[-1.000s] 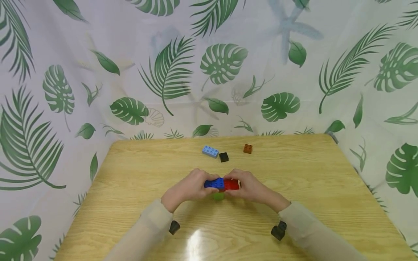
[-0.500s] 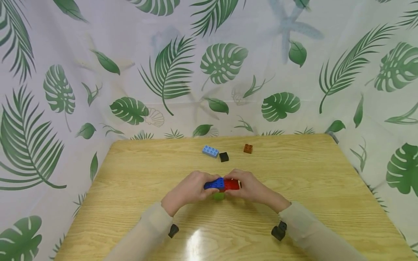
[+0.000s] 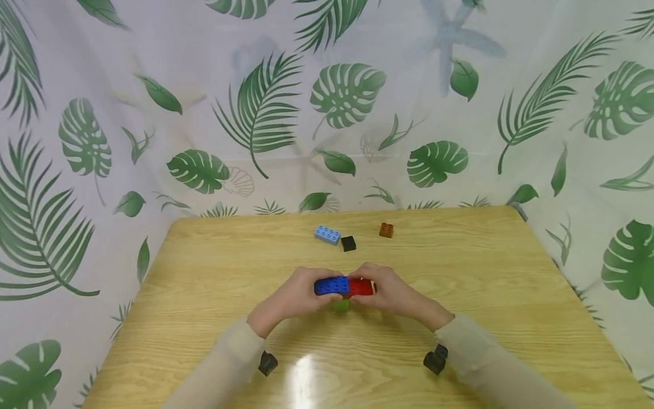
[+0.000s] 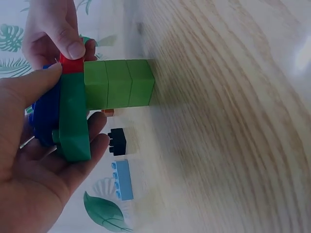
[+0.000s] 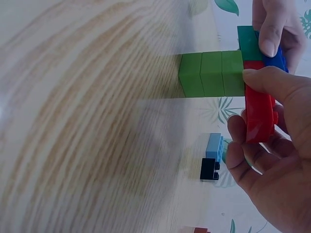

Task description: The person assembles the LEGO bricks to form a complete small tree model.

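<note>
A column of light green bricks (image 4: 119, 85) stands on the table. Across its top lie a dark green brick (image 4: 75, 121) and a red brick (image 5: 257, 114), end to end. A blue brick (image 3: 332, 285) sits on the dark green one, studs up. With thumb and fingers on either side, my left hand (image 3: 298, 292) grips the blue brick, its fingers also beside the dark green one. My right hand (image 3: 390, 289) pinches the red brick between thumb and fingers. In the head view the hands mostly hide the dark green brick.
Toward the table's (image 3: 230, 244) far edge lie a light blue brick (image 3: 327, 234), a small black brick (image 3: 348, 243) and a brown brick (image 3: 386, 230). Leaf-patterned cloth (image 3: 286, 187) hangs behind the table. Dark wrist devices (image 3: 435, 360) sit under both sleeves.
My left hand's fingers have shifted slightly left, uncovering more studs of the blue brick. The right hand keeps its hold on the red brick. The head view has shifted a little.
</note>
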Tool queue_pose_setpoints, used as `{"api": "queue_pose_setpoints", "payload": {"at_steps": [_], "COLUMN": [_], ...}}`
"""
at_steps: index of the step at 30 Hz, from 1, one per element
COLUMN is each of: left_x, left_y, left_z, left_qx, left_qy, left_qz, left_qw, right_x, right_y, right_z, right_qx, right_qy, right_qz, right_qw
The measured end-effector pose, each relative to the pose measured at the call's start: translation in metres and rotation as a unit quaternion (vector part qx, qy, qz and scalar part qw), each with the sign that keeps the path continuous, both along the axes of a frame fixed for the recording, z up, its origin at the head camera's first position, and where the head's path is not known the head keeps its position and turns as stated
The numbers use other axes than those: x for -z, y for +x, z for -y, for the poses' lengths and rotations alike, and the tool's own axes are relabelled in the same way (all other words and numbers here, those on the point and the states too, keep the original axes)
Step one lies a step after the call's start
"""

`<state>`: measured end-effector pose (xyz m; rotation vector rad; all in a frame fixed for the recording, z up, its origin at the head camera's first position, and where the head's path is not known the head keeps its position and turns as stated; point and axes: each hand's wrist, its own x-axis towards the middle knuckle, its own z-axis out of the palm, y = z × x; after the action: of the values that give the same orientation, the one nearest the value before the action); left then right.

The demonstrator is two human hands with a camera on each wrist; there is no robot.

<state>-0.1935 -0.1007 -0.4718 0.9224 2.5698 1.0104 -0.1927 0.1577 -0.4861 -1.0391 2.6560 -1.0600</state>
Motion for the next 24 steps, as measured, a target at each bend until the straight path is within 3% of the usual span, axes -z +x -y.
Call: {"api": "queue_pose_setpoints", "payload": {"at_steps": [6, 15, 19, 24], "left_x": [0.002, 0.006, 0.005, 0.006], "left_y": [0.001, 0.003, 0.002, 0.002], "left_z": [0.005, 0.006, 0.006, 0.005], "left_qx": [-0.038, -0.041, -0.041, -0.044], "left_qy": [0.036, 0.052, 0.047, 0.05], "left_qz": [0.032, 0.036, 0.032, 0.029], "left_qw": [0.9981, 0.9972, 0.9975, 0.9973], "right_x": [-0.003, -0.007, -0.011, -0.01], "right_y": [0.0, -0.002, -0.012, -0.03], "right_z": [0.002, -0.002, -0.006, -0.01], "right_qx": [0.0, 0.006, 0.033, 0.076], "right_qy": [-0.002, 0.006, -0.007, -0.028], "right_qz": [0.003, 0.032, 0.047, 0.015], "right_qw": [1.0, 0.9995, 0.9983, 0.9966]}}
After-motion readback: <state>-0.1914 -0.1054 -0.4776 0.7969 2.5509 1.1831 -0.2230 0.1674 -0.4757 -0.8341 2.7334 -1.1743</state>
